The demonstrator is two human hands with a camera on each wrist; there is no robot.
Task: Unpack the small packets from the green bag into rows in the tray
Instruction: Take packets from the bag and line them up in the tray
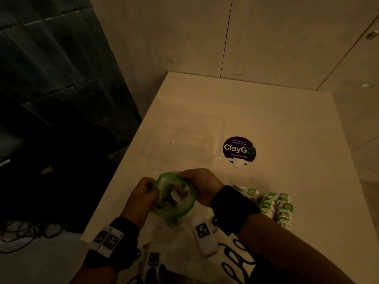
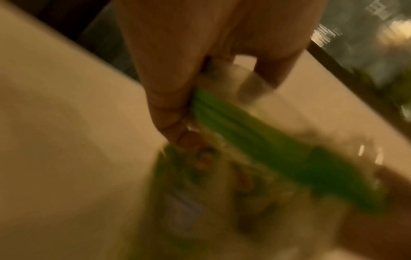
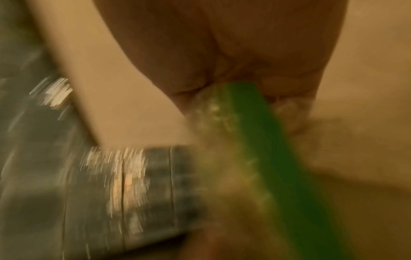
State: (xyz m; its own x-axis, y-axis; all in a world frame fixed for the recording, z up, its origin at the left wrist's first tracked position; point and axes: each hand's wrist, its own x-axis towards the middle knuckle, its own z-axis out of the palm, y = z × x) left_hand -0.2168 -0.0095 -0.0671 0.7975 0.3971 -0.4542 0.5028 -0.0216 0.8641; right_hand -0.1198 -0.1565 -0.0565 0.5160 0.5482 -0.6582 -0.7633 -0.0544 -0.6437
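Observation:
A clear plastic bag with a green rim (image 1: 185,210) is held just above the white counter, its mouth stretched wide. My left hand (image 1: 143,193) pinches the rim's left side and my right hand (image 1: 200,180) pinches the far right side. Small packets (image 1: 176,196) show inside the mouth. The green rim (image 2: 249,130) runs out from my left fingers (image 2: 166,98), blurred. It also stretches away from my right hand (image 3: 255,73), where the green band (image 3: 273,158) is smeared by motion. A clear tray (image 1: 184,138) lies beyond the bag.
Rows of green-labelled packets (image 1: 274,206) lie on the counter (image 1: 287,124) to the right of my right wrist. A round dark sticker (image 1: 239,148) sits right of the tray. The counter's left edge drops to a dark floor with cables (image 1: 26,232).

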